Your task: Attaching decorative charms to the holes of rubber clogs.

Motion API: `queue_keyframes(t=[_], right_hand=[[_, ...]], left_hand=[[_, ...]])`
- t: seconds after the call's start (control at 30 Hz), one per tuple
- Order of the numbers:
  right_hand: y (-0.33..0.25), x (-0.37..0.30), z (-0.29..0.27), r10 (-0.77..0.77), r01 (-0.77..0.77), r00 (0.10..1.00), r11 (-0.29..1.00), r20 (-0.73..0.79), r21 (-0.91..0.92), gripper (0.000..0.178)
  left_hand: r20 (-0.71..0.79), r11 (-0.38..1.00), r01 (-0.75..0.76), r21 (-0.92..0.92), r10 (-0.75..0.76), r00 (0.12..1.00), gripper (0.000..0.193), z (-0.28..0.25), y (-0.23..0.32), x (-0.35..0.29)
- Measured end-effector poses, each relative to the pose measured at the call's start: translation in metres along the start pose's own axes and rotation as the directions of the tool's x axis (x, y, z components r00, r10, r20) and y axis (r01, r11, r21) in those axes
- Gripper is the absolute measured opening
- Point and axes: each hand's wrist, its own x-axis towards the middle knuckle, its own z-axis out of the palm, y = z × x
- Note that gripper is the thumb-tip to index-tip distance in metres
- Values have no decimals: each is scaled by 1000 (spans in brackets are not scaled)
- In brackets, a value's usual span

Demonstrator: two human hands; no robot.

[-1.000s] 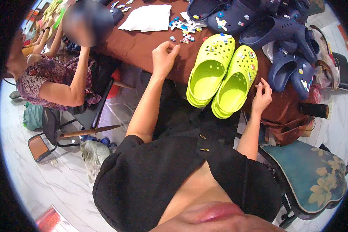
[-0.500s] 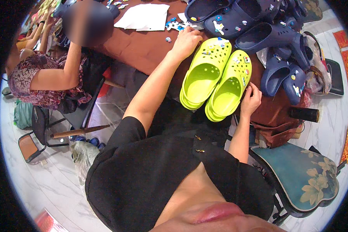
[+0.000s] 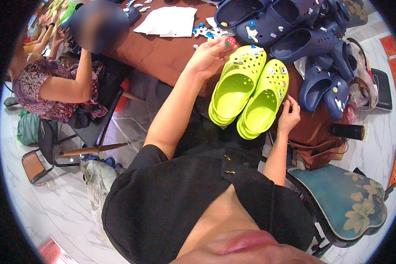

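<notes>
Two lime-green clogs lie side by side on the brown-covered table, toes pointing away from me: the left clog (image 3: 236, 86) and the right clog (image 3: 265, 100). Small charms dot both toe ends. My left hand (image 3: 210, 57) is raised beside the left clog's toe, its fingertips pinching a red strawberry charm (image 3: 229, 42). Along the outer side of the right clog rests my right hand (image 3: 289, 115), fingers curled in close to its edge; whatever they may hold is hidden.
Loose white and blue charms (image 3: 205, 31) lie beyond my left hand, near white paper (image 3: 170, 22). Navy clogs (image 3: 299, 42) pile up at the far right. A person (image 3: 66, 86) sits at the left. A teal chair (image 3: 345, 198) stands at the right.
My left hand has come back from the loose charms and turned, now showing a strawberry charm in its fingertips. My right hand stays beside the right clog. The view has shifted slightly.
</notes>
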Motion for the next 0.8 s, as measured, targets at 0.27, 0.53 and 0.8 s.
queue_keyframes(t=[0.27, 0.53, 0.8], right_hand=[[-64, 7, -26, 32, -15, 998, 957, -54, 290, 19], [-146, 9, -43, -417, 410, 908, 869, -37, 277, 26], [-155, -7, -32, -572, 560, 819, 786, -36, 263, 37]], left_hand=[[158, 985, 119, -122, -99, 983, 23, 11, -9, -32], [180, 989, 99, 108, -117, 977, 26, 35, -18, -58], [306, 910, -78, 408, -55, 950, 26, 59, -41, -90]])
